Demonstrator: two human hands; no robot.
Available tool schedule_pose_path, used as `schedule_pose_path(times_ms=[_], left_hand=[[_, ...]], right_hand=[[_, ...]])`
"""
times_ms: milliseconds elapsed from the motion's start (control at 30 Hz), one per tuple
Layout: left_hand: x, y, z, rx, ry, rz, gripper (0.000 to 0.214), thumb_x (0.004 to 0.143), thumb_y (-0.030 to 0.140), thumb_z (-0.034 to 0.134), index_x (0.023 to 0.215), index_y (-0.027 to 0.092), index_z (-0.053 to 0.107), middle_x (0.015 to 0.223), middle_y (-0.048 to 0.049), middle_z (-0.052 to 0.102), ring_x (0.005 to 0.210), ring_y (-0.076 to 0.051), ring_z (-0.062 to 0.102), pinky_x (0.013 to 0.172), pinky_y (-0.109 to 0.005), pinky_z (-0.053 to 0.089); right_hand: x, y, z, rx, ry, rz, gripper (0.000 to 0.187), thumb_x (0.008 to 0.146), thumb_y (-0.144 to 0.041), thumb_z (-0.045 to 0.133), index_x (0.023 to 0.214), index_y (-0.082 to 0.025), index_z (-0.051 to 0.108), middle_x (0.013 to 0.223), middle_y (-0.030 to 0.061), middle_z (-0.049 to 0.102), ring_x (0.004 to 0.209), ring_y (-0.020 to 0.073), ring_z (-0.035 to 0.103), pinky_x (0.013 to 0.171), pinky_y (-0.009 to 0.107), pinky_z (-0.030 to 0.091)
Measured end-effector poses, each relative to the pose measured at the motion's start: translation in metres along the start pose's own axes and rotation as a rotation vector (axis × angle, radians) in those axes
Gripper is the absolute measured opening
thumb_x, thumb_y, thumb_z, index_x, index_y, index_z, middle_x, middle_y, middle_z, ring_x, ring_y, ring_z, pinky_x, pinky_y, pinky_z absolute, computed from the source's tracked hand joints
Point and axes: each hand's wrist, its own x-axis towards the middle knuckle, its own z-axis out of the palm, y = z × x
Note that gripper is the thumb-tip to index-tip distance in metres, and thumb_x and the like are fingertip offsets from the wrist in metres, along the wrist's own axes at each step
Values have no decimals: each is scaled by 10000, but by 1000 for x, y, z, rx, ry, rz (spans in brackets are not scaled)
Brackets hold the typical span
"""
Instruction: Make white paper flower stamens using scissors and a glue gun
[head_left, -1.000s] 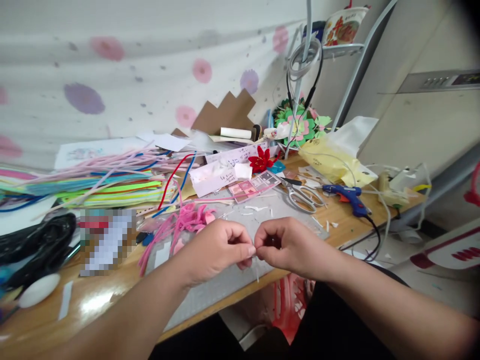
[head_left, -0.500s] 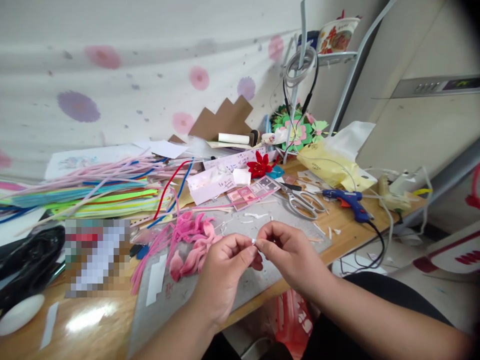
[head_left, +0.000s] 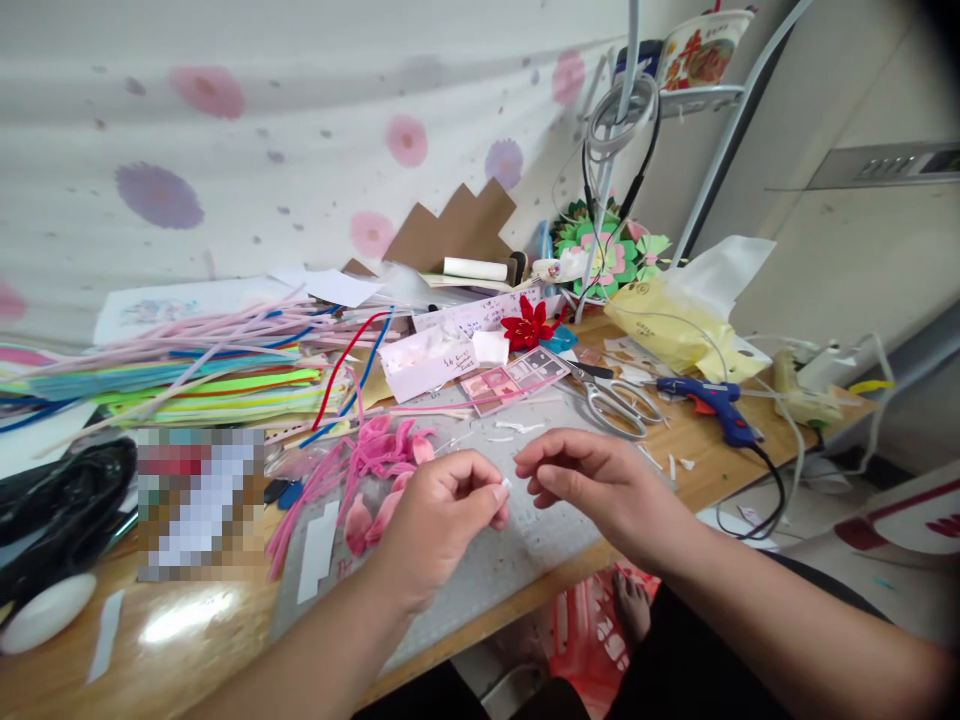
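Observation:
My left hand [head_left: 442, 515] is curled over the grey cutting mat [head_left: 517, 555], pinching a tiny white scrap [head_left: 506, 485] between thumb and forefinger. My right hand [head_left: 592, 480] hovers just to its right, a small gap apart, with fingers loosely bent and nothing visible in them. A bundle of pink pipe-cleaner petals [head_left: 375, 470] lies on the mat right behind my left hand. Small white paper snippets [head_left: 517, 428] are scattered on the mat beyond both hands.
Scissors [head_left: 611, 400], a blue glue gun [head_left: 712, 405] with its cord, a pink palette [head_left: 514, 378], a red paper flower [head_left: 529, 325] and a yellow bag [head_left: 671, 320] lie behind. Coloured pipe cleaners [head_left: 195, 375] pile up at the left. A black bag [head_left: 64, 500] sits far left.
My hands were joined on the small white piece; now the right hand has come off it and drawn slightly right, leaving the scrap in the left.

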Motion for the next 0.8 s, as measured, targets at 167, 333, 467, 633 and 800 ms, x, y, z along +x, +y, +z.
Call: schedule_pose_path(times_ms=[167, 333, 467, 633, 800], left_hand=[[2, 4, -2, 135, -56, 2, 131, 717, 188, 589, 589, 172, 565, 546, 22, 550, 550, -122, 505, 550, -250, 386], [3, 5, -4, 106, -73, -11, 133, 713, 163, 594, 581, 164, 581, 547, 17, 569, 559, -121, 526, 559, -246, 408], [2, 3, -7, -38, -85, -45, 74, 731, 172, 609, 667, 149, 639, 638, -11, 634, 627, -143, 587, 615, -269, 465], [2, -3, -7, -120, -81, -53, 66, 728, 185, 643, 683, 136, 649, 639, -16, 641, 631, -141, 588, 607, -265, 472], [2, -7, -10, -74, -42, -38, 117, 771, 188, 611, 664, 143, 628, 612, -14, 647, 590, -123, 577, 578, -241, 448]], right_hand=[[4, -4, 4, -172, -61, -69, 54, 793, -197, 605, 826, -168, 635, 791, 18, 639, 749, 139, 583, 667, 265, 448], [4, 1, 10, -177, -80, -26, 50, 801, -184, 580, 754, -174, 567, 723, 4, 605, 699, 140, 574, 639, 267, 442], [7, 4, 11, -132, -69, -4, 80, 823, -224, 552, 759, -177, 546, 729, 14, 598, 711, 154, 579, 664, 293, 459], [12, 8, 14, -126, -21, -24, 111, 809, -258, 591, 738, -179, 558, 722, 6, 580, 702, 147, 562, 658, 283, 454], [10, 11, 14, 19, -15, 15, 198, 830, -362, 570, 793, -169, 594, 699, 6, 578, 674, 138, 557, 663, 283, 453]])
